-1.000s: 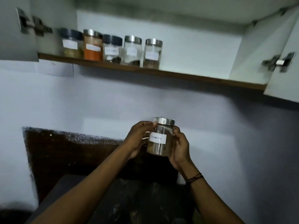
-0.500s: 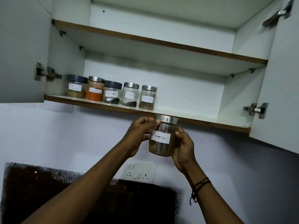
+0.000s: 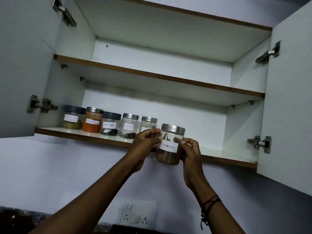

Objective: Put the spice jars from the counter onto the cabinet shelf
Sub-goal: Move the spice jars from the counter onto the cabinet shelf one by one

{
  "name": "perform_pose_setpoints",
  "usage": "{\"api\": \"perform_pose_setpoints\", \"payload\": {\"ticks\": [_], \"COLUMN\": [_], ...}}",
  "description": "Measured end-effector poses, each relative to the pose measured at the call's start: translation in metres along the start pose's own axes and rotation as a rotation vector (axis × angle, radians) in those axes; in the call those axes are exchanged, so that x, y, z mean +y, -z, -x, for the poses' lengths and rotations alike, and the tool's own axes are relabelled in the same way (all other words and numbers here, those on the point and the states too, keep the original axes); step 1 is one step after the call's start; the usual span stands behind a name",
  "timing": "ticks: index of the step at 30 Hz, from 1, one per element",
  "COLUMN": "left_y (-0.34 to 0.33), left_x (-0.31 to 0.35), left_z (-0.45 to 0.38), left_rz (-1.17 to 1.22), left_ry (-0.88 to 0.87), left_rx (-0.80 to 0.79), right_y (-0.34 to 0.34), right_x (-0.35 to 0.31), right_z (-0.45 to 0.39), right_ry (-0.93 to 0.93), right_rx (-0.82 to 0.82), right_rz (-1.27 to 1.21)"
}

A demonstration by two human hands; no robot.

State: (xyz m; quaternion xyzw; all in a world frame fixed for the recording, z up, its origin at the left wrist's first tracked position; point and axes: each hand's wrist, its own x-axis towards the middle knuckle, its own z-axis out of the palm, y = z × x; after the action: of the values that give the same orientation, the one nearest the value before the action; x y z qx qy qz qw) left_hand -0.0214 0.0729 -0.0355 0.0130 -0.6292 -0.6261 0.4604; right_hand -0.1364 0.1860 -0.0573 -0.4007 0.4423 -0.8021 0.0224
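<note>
Both hands had raised cinnamon jar (image 3: 169, 146) from chest height to lip of lower shelf (image 3: 219, 152). Left hand (image 3: 145, 146) curled round jar's side at 9 o'clock, right hand (image 3: 190, 153) curled round it at 3 o'clock; jar upright, base level with shelf edge, not yet resting. Row of five labelled jars (image 3: 108, 123) stood at 10 o'clock from it, nearest just beside. Likely sixth placement imminent: free shelf at 3 o'clock.

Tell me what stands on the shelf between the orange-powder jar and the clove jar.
One dark-lidded jar labelled black pepper, seen in the head view, between the orange-powder jar and the clove jar.
</note>
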Motion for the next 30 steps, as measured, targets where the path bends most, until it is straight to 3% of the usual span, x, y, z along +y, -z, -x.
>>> {"api": "perform_pose_setpoints", "payload": {"ticks": [9,14,25,30], "left_y": [-0.031,-0.039,-0.034,-0.035], "left_x": [0.003,-0.012,-0.039,-0.042], "left_z": [-0.059,-0.090,-0.130,-0.134], "left_rz": [-0.162,-0.310,-0.615,-0.784], "left_ry": [-0.156,-0.154,-0.025,-0.009], "left_rx": [0.223,0.301,0.291,0.203], "right_y": [-0.017,-0.015,-0.009,-0.008], "right_x": [-0.014,0.000,0.039,0.046], "right_z": [-0.068,-0.103,-0.152,-0.162], "right_ry": [0.122,0.088,-0.080,-0.211], "right_rx": [0.154,0.026,-0.186,-0.244], "right_rz": [0.271,0.460,0.580,0.594]}}
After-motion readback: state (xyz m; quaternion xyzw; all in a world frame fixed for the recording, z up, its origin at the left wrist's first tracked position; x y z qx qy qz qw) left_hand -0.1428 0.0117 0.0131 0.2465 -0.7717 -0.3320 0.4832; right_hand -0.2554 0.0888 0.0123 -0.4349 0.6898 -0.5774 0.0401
